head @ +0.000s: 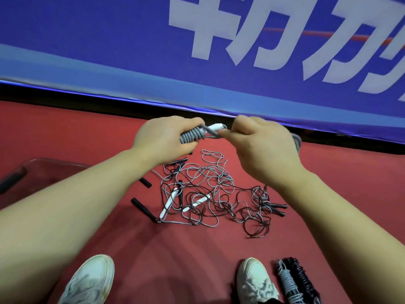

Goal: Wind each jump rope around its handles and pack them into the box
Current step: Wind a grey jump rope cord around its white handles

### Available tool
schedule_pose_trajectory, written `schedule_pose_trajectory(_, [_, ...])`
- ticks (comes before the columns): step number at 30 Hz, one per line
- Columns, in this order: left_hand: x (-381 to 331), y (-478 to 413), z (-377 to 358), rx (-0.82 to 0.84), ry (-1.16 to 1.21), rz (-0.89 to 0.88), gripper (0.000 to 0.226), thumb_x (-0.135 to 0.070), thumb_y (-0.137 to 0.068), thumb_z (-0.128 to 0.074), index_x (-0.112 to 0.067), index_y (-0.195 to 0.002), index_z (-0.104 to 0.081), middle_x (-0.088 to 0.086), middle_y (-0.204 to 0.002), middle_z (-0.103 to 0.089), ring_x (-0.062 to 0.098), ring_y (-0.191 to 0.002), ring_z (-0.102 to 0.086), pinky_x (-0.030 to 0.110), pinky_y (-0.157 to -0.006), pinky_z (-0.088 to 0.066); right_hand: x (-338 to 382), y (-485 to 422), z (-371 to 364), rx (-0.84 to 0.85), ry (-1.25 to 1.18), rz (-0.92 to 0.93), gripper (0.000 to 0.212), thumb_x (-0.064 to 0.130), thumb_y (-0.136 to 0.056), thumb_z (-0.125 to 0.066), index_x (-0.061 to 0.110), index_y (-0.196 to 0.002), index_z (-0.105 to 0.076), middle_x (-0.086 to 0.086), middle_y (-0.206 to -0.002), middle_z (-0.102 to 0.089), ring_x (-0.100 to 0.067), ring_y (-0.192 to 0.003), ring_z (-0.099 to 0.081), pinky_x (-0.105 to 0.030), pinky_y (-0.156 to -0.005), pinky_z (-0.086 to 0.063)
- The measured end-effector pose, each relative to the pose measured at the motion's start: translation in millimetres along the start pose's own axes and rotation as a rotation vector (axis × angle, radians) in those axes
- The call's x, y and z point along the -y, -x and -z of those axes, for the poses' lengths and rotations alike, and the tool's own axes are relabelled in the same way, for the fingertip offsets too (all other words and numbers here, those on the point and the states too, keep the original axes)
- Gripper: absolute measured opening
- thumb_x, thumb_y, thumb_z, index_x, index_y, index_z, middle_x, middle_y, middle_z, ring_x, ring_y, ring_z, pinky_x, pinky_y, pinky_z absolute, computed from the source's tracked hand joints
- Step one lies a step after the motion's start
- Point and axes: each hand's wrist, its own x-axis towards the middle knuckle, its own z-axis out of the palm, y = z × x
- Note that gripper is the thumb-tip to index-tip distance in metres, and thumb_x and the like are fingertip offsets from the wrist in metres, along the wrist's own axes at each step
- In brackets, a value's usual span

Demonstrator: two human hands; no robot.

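Head view: left fingers (191, 122) grasp wound grey rope (189, 137), right fingers (239, 126) pinch its loop (211, 134) above tangled ropes (210, 194) near box (46, 164).

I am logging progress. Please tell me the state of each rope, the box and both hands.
Grey rope: partly wound, gripped by left hand.
Right hand: pinches the rope's free part.
Rope pile: tangled, on the floor.
Two bundles: wound, on the floor.
Box: seems open.

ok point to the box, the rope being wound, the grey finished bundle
box (57, 161) head view, far rim
rope being wound (190, 137) head view, grey coils
grey finished bundle (287, 283) head view, middle wraps
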Motion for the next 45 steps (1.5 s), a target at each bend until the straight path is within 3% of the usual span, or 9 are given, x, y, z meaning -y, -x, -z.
schedule_pose_trajectory(4, [1.5,-3.1,3.6,-0.036,0.088,0.058,0.036,-0.039,-0.083,-0.060,-0.043,-0.119,-0.056,-0.009,-0.087,-0.059,0.020,-0.088,-0.057,0.028,-0.061,-0.035,7.9,-2.3,-6.2,-0.125,0.093,-0.031,0.017,0.006,-0.076,-0.057,0.012,-0.064,-0.067,-0.006,-0.069,-0.056,-0.026,-0.056,-0.049,-0.026,-0.050,-0.020])
schedule_pose_trajectory(7, [9.1,-2.7,6.9,-0.090,0.140,0.123,0.036,-0.038,-0.083,-0.061,-0.042,-0.118,-0.059,-0.005,-0.094,-0.067,0.022,-0.091,-0.059,0.032,-0.068,-0.047,22.5,6.1,-26.6,-0.073,-0.029,-0.053,0.014,0.006,-0.072,-0.063,0.012,-0.083,-0.069,-0.006,-0.075,-0.059,-0.028,-0.061,-0.053,-0.027,-0.045,-0.032])
schedule_pose_trajectory(13, [11.5,0.1,1.6,-0.126,0.047,0.047,0.036,-0.039,-0.084,-0.057,-0.038,-0.120,-0.059,-0.006,-0.094,-0.062,0.020,-0.096,-0.058,0.028,-0.063,-0.038,17.7,-10.1,-24.2,0.369,-1.049,-0.996,0.032,0.039,-0.101,-0.031,0.021,-0.100,-0.057,0.013,-0.074,-0.067,0.000,-0.052,-0.042,-0.026,-0.058,-0.030])
schedule_pose_trajectory(17, [7.5,2.2,3.2,-0.173,-0.005,-0.016,0.044,-0.043,-0.076,-0.044,-0.031,-0.115,-0.062,-0.002,-0.093,-0.066,0.026,-0.092,-0.062,0.038,-0.065,-0.050,8.8,-14.6,-29.1,0.590,-1.544,-1.235,0.030,0.032,-0.098,-0.046,0.018,-0.084,-0.069,0.010,-0.057,-0.047,-0.006,-0.049,-0.028,-0.019,-0.046,-0.022])
schedule_pose_trajectory(25, [2.1,-4.3,4.0,-0.093,0.534,0.241,0.037,-0.031,-0.083,-0.070,-0.025,-0.118,-0.063,-0.009,-0.089,-0.067,0.010,-0.077,-0.062,0.026,-0.072,-0.049,22.3,-15.3,-38.6,0.084,-1.003,-0.871,0.020,0.023,-0.094,-0.053,0.027,-0.079,-0.065,0.010,-0.064,-0.056,0.003,-0.049,-0.045,-0.009,-0.049,-0.031])
schedule_pose_trajectory(28, [-3.8,-4.3,3.7,-0.023,0.925,0.301,0.025,-0.019,-0.086,-0.068,-0.019,-0.110,-0.067,0.000,-0.069,-0.061,0.013,-0.055,-0.057,0.022,-0.053,-0.047,23.4,-13.3,-46.6,0.103,-1.165,-0.875,0.025,0.020,-0.098,-0.046,0.030,-0.084,-0.064,0.009,-0.065,-0.051,-0.002,-0.049,-0.040,-0.017,-0.049,-0.034])
schedule_pose_trajectory(33, [-8.2,-1.8,5.9,0.103,1.294,0.356,0.011,-0.016,-0.092,-0.057,-0.017,-0.100,-0.065,-0.002,-0.086,-0.070,0.015,-0.060,-0.064,0.024,-0.047,-0.050,12.9,-8.3,-47.5,0.123,-1.219,-0.798,0.020,0.015,-0.098,-0.045,0.021,-0.102,-0.064,0.010,-0.070,-0.054,-0.009,-0.057,-0.041,-0.021,-0.055,-0.036])
schedule_pose_trajectory(37, [-10.3,0.1,0.7,0.177,1.429,0.379,0.020,-0.017,-0.088,-0.056,-0.011,-0.106,-0.063,0.009,-0.101,-0.066,0.013,-0.070,-0.067,0.024,-0.057,-0.050,8.0,-6.1,-46.7,0.122,-1.265,-0.816,0.017,0.015,-0.096,-0.051,0.021,-0.096,-0.067,0.010,-0.069,-0.059,-0.012,-0.060,-0.041,-0.018,-0.056,-0.037])
schedule_pose_trajectory(45, [-15.3,0.9,5.7,0.144,1.478,0.396,0.023,-0.023,-0.069,-0.065,-0.010,-0.089,-0.066,0.008,-0.072,-0.057,0.013,-0.056,-0.055,0.022,-0.053,-0.047,-1.2,-3.7,-44.4,0.127,-1.373,-0.896,0.011,0.017,-0.091,-0.061,0.016,-0.080,-0.058,0.004,-0.065,-0.066,-0.012,-0.054,-0.041,-0.020,-0.053,-0.036])
